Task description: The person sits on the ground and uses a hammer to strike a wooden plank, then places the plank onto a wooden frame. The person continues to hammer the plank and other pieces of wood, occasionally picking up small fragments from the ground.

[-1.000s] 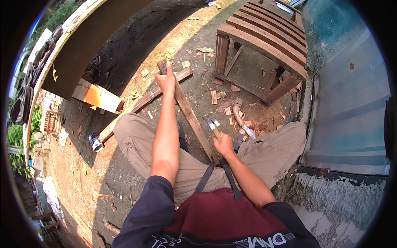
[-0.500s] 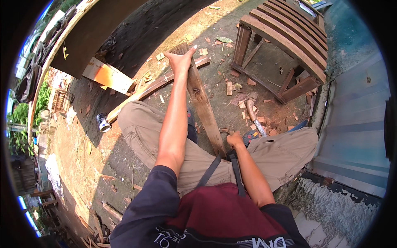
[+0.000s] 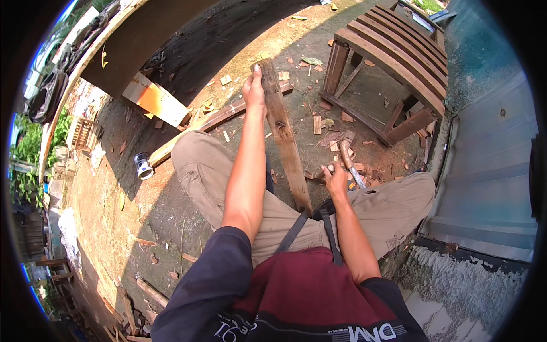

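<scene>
A long weathered wooden plank (image 3: 289, 149) runs from between my thighs outward, with a dark knot or bent nail near its middle. My left hand (image 3: 256, 94) is closed on the left edge of its far end, thumb pointing up along the wood. Near the plank's close end, on its right side, my right hand (image 3: 337, 180) is curled round something with a pale rounded tip; most of it is hidden by the fingers. Just beyond that hand lies a blade tool with a curved wooden handle (image 3: 345, 153).
A slatted wooden bench (image 3: 393, 57) stands at far right beside a metal sheet (image 3: 484, 171). A wooden bar (image 3: 228, 114) lies behind the plank. At left are a tin can (image 3: 143, 166) and an orange-stained board (image 3: 156, 102). Wood chips litter the ground.
My left hand has gone from spread over the plank's end to gripping its left edge. The plank's far end has shifted right. My right hand has moved right and up, away from the plank.
</scene>
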